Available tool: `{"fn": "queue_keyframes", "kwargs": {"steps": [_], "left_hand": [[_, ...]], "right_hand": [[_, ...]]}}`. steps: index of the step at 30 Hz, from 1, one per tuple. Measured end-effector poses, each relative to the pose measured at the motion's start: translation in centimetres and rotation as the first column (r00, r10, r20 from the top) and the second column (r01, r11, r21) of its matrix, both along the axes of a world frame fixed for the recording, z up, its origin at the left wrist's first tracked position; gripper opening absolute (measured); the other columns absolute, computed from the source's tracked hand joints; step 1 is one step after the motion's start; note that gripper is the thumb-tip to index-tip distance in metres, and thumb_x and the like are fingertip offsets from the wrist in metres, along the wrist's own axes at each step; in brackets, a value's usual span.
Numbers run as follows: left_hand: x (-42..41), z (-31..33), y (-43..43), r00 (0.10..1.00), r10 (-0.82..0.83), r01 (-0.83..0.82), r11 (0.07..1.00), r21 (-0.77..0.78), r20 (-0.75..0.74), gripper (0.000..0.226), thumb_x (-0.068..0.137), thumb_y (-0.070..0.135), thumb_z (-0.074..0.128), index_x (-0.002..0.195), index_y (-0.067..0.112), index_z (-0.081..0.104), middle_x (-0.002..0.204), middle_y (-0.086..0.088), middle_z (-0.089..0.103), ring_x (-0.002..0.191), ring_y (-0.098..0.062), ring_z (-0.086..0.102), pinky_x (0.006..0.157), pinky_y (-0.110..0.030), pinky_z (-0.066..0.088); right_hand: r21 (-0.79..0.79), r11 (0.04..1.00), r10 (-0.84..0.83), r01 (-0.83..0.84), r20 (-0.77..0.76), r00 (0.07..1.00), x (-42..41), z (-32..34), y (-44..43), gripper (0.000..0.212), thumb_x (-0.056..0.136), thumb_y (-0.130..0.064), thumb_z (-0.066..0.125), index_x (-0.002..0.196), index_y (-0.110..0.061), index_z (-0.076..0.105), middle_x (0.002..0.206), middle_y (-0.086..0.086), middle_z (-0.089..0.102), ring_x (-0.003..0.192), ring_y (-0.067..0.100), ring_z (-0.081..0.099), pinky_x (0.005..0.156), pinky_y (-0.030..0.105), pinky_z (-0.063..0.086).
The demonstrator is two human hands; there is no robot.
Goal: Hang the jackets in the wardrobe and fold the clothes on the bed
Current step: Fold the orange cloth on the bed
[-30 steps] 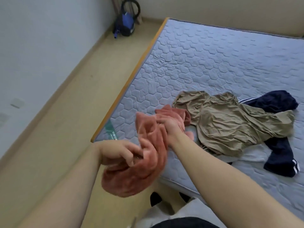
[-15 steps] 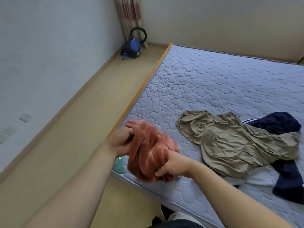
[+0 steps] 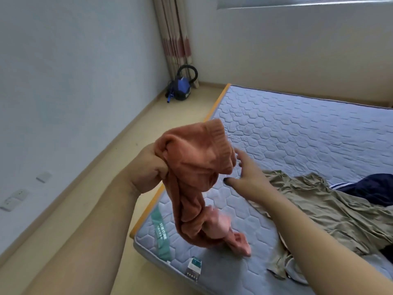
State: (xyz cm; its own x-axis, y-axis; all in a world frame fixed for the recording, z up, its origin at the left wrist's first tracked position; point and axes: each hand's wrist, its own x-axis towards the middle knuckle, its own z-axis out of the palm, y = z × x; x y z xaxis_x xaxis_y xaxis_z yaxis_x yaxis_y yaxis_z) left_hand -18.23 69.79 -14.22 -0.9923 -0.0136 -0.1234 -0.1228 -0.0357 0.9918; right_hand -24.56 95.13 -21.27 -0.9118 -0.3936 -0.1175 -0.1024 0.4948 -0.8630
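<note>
Down at the near corner of the bed, the low end of the orange top lay in a heap on the mattress, with a pale pink bit showing. The rest of it hung up from there in a long, twisted bunch.

We thought it would be light and very soft. It looked like thick knit, so it would flop and sag, not slip or break. It would not keep a shape by itself. The ribbed band at the top looked like the best place to hold, one grip at each end, so the top could fall open and flat.

Our left grip was closed tight on a fistful of the cloth just under that band and held the top up over the edge of the bed. Our right grip was wide open, fingers spread, and held nothing. It was just beside the ribbed band. We could not tell if a fingertip touched it.

Past our right arm, a tan shirt lay crumpled on the bed, with a dark blue garment partly under it. Both were not yet folded.

Far off, in the corner of the floor, a blue vacuum cleaner sat by the curtain.
</note>
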Motion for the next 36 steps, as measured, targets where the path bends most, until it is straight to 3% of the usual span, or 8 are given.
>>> {"fn": "queue_keyframes", "kwargs": {"steps": [6,11,14,18,23,26,31,36], "left_hand": [[-1.7,1.6,-6.5,0.979,-0.203,0.178,0.906,0.383,0.026,0.047,0.067,-0.005,0.05,0.106,0.003,0.074,0.095,-0.021,0.07,0.084,-0.032,0.07,0.074,-0.037,0.061],[-5.8,2.7,-13.7,0.998,-0.065,0.066,0.993,-0.095,0.018,0.054,0.075,0.013,0.085,0.12,0.008,0.056,0.109,-0.012,0.075,0.1,-0.028,0.072,0.081,-0.035,0.061],[-7.9,4.4,-15.6,0.973,-0.22,0.187,0.925,-0.33,-0.064,0.061,0.083,0.016,0.084,0.134,0.028,0.054,0.111,-0.002,0.074,0.1,-0.013,0.074,0.087,-0.035,0.061],[-11.0,6.3,-17.4,0.894,-0.413,0.207,0.725,-0.657,-0.174,0.04,0.093,0.022,0.072,0.126,0.042,0.062,0.106,0.008,0.074,0.092,-0.003,0.072,0.086,-0.03,0.061],[-13.8,8.9,-17.5,0.747,-0.663,0.448,0.438,-0.78,0.056,0.042,0.082,0.032,0.082,0.118,0.039,0.062,0.098,0.012,0.075,0.089,-0.007,0.071,0.079,-0.027,0.061],[-16.0,11.1,-16.2,0.774,-0.633,0.212,0.29,-0.933,-0.021,0.031,0.078,0.005,0.065,0.093,0.033,0.063,0.089,0.006,0.07,0.086,-0.019,0.068,0.073,-0.034,0.059],[-18.8,19.3,-14.7,0.889,-0.393,0.091,0.657,-0.748,-0.236,0.046,0.086,-0.014,0.036,0.093,0.017,0.069,0.096,-0.013,0.064,0.079,-0.037,0.07,0.05,-0.039,0.061],[-19.4,26.8,-12.9,0.772,-0.329,-0.187,0.7,-0.689,-0.543,0.038,0.086,-0.012,0.046,0.093,0.018,0.068,0.091,-0.003,0.063,0.084,-0.022,0.064,0.049,-0.021,0.051]], "right_hand": [[-0.04,0.998,0.051,-0.055,-0.081,0.995,-1.1,1.8,-9.8,0.035,0.081,-0.007,0.068,0.103,-0.034,0.062,0.09,-0.02,0.069,0.084,-0.009,0.062,0.077,0.021,0.045],[-0.041,0.99,-0.142,0.137,-0.14,0.98,-3.3,5.3,-15.0,0.028,0.086,-0.021,0.067,0.108,-0.03,0.052,0.087,-0.006,0.069,0.08,0.009,0.063,0.071,0.03,0.048],[0.164,0.983,-0.033,0.079,-0.269,0.962,-4.1,9.0,-18.3,0.028,0.087,-0.024,0.066,0.104,-0.025,0.043,0.079,-0.004,0.062,0.075,0.016,0.057,0.06,0.03,0.04],[0.371,0.918,0.011,0.139,-0.374,0.927,-5.2,13.1,-20.1,0.033,0.084,-0.03,0.07,0.096,-0.023,0.04,0.082,-0.003,0.057,0.076,0.018,0.052,0.058,0.032,0.037],[0.466,0.852,-0.035,0.239,-0.405,0.914,-5.3,18.3,-18.2,0.04,0.079,-0.034,0.077,0.093,-0.024,0.042,0.085,-0.003,0.058,0.076,0.02,0.052,0.063,0.034,0.044],[0.527,0.821,0.011,0.219,-0.399,0.917,-4.9,20.3,-17.2,0.048,0.076,-0.033,0.082,0.103,-0.03,0.043,0.104,-0.005,0.064,0.092,0.023,0.059,0.078,0.039,0.051],[0.502,0.849,0.165,0.166,-0.551,0.818,-2.9,24.0,-16.0,0.081,0.085,-0.02,0.075,0.142,-0.059,0.033,0.138,-0.011,0.051,0.118,0.017,0.054,0.101,0.035,0.045],[0.564,0.788,0.024,0.249,-0.431,0.902,-2.6,26.1,-14.5,0.058,0.081,-0.007,0.068,0.13,-0.035,0.057,0.112,-0.003,0.064,0.102,0.024,0.063,0.078,0.028,0.052]]}}
